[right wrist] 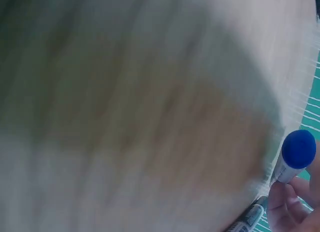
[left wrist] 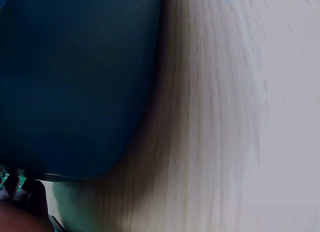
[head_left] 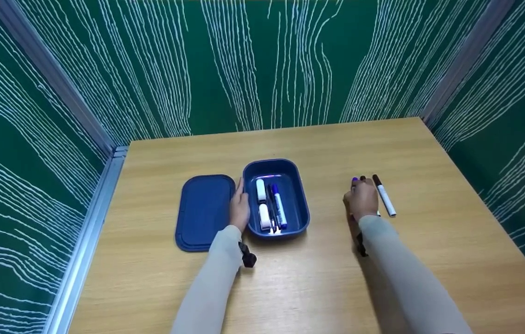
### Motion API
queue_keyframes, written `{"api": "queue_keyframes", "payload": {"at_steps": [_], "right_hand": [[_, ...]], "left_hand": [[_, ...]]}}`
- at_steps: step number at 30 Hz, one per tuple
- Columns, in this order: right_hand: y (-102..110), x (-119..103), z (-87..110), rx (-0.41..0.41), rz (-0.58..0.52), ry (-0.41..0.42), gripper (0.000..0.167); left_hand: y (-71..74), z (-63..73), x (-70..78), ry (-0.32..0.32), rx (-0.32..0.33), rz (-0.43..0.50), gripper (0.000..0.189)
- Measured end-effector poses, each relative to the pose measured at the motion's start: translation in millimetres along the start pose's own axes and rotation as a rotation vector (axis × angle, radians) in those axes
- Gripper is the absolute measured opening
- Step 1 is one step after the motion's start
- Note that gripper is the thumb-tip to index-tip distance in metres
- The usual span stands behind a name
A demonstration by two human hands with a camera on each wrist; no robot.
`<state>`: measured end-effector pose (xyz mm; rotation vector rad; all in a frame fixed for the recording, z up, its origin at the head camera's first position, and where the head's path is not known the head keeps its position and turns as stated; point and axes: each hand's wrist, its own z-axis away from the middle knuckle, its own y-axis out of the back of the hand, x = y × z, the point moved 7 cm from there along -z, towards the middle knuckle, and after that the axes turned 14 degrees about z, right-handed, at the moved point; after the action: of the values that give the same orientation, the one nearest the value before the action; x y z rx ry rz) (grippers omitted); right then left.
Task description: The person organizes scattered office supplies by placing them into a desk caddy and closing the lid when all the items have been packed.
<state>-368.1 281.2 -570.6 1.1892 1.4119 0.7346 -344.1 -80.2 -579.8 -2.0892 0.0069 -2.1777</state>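
In the head view my left hand (head_left: 239, 208) touches the left wall of a dark blue plastic box (head_left: 306, 204), its fingers lying straight along the side. Inside the box are a blue-capped white marker (head_left: 279, 206), dark slim pens (head_left: 271, 208) and two white pieces, one of them a white block-like item (head_left: 264, 217). To the right, my right hand (head_left: 364, 198) pinches a white marker with a blue end (right wrist: 298, 149), plainest in the right wrist view. A dark-capped marker (right wrist: 249, 218) lies just beside those fingers. Right of that hand rests a brown-capped white marker (head_left: 384, 195).
The box's dark blue lid (head_left: 204, 213) lies flat left of the box, close to my left hand. Everything is on a wooden table (head_left: 318, 283). Green panels with white streaks (head_left: 262, 60) stand behind and at both sides.
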Motion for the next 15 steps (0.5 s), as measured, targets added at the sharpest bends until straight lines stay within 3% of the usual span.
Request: {"api": "queue_keyframes", "payload": {"at_steps": [6,15], "right_hand": [[2.6,-7.0,-1.1,0.008,-0.021,0.012,0.017],[11.9,-26.4,-2.8,-0.028,-0.166,0.007,0.036]], "left_hand": [[0.6,0.8,-1.5,0.01,0.005,0.01,0.054],[-0.6,1.3,-0.3,0.016,0.008,0.011,0.054]]}}
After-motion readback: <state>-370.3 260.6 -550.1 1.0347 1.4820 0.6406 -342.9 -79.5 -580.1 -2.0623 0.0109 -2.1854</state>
